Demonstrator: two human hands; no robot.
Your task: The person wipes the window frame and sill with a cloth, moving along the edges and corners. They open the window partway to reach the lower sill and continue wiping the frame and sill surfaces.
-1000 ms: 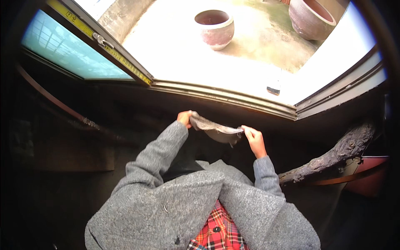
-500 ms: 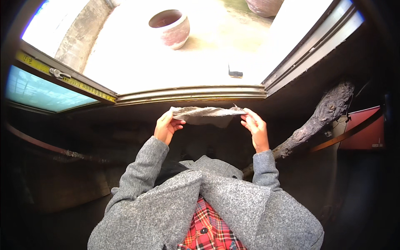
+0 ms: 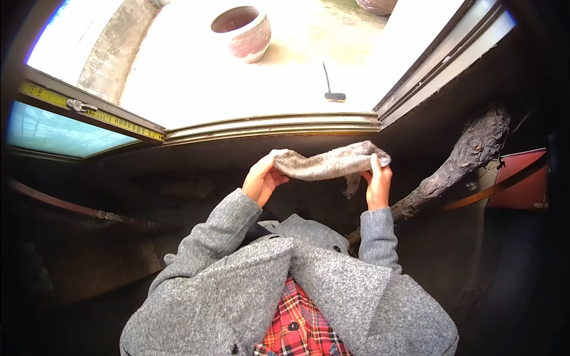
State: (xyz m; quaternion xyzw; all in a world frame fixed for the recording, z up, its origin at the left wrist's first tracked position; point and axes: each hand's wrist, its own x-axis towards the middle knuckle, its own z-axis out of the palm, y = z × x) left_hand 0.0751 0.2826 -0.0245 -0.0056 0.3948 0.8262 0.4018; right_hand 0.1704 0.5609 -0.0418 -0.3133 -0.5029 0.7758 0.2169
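A greyish-white furry cloth [image 3: 326, 164] is stretched between my hands just inside the window sill, sagging a little in the middle. My left hand [image 3: 261, 180] pinches its left end, thumb on top. At the other end my right hand [image 3: 379, 185] grips the bunched edge with the thumb pressed against it. A short loose flap [image 3: 351, 185] hangs below the cloth beside the right fingers. Whether the piece is fabric or a pelt I cannot tell.
Ahead is a sliding-window frame [image 3: 273, 126], with a yellow strip [image 3: 89, 110] on its left part. Outside stand a round clay pot [image 3: 249, 38] and a broom-like tool [image 3: 335, 96]. A thick rough branch [image 3: 451, 160] slants on my right, near a red panel [image 3: 522, 178].
The cloth has turned from a thin, flat edge-on strip to a rounded, furry side. Both hands have shifted right, and a loose flap now hangs near the right hand.
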